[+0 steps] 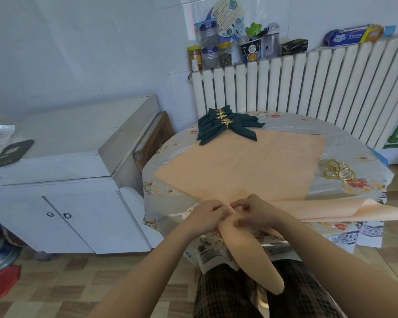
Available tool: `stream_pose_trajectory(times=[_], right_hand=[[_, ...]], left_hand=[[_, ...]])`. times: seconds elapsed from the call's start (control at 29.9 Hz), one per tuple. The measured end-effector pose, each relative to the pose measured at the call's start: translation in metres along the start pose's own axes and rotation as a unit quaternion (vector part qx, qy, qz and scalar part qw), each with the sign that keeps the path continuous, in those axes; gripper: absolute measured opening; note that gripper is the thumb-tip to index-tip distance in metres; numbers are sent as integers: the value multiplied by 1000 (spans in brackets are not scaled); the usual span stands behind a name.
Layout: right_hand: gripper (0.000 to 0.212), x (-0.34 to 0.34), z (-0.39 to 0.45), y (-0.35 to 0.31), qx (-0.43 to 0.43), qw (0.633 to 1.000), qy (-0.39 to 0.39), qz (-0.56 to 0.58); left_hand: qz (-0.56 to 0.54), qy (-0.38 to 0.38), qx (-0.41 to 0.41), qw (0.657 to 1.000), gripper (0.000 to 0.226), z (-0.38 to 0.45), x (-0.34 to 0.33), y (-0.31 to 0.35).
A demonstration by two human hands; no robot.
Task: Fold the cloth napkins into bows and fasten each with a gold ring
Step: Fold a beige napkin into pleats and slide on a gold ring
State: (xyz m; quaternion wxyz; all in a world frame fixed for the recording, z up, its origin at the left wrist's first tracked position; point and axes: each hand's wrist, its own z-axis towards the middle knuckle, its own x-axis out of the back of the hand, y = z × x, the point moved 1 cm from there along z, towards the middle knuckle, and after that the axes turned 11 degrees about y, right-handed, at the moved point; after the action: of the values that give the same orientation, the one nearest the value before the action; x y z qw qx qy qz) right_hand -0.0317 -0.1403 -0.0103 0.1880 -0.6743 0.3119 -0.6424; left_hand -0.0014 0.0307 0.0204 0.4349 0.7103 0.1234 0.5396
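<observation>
Tabletop point(285, 134): both hands apparently pinch peach napkin point(251, 249) lengthwise

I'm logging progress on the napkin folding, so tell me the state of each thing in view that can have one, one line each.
Peach cloth napkin being worked: gathered, pinched at the table edge, no ring on it.
Flat peach cloth napkins: spread unfolded on the table.
Dark green napkin bows: folded, ringed, piled together.
Loose gold rings: unused, heaped on the table.
Left hand: shut on the gathered napkin.
Right hand: shut on the gathered napkin.
White cabinet doors: closed.
</observation>
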Motion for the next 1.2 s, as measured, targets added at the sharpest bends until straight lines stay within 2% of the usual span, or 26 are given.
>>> stream_pose_trajectory(times=[0.03,0.17,0.33,0.47,0.6,0.7,0.73,0.8,0.87,0.94,1.07,1.2], right_hand=[[46,0,-1,0,3,1000,9,6],[15,-7,-4,1,11,998,69,6],[31,-7,-11,0,32,993,109,-42],[28,6,-10,2,41,990,125,-52],[28,3,-11,3,64,988,129,-55],[9,-5,-13,10,91,985,144,-37],[10,-10,-15,12,110,979,166,-47],[26,-19,-20,21,110,966,213,-98],[39,-15,-25,25,96,955,232,-156],[46,-8,-30,27,79,950,243,-180],[55,17,-30,41,9,962,196,-189],[38,50,-17,45,-61,950,137,-275]], left_hand=[[31,29,-29,999,23,2,-6,-5],[114,67,-135,982,37,6,-25,-26],[113,96,-200,969,43,8,-34,-37],[133,58,-241,959,52,15,-42,-31],[221,6,-235,947,60,17,-49,-32],[261,-15,-223,939,67,21,-51,-32],[270,-19,-222,937,70,21,-51,-31],[281,-36,-211,935,62,22,-51,-28],[289,-56,-198,935,52,23,-48,-24],[308,-80,-189,929,53,24,-42,-18],[357,-128,-179,908,56,30,-37,-7],[379,-157,-176,895,59,35,-35,2]])
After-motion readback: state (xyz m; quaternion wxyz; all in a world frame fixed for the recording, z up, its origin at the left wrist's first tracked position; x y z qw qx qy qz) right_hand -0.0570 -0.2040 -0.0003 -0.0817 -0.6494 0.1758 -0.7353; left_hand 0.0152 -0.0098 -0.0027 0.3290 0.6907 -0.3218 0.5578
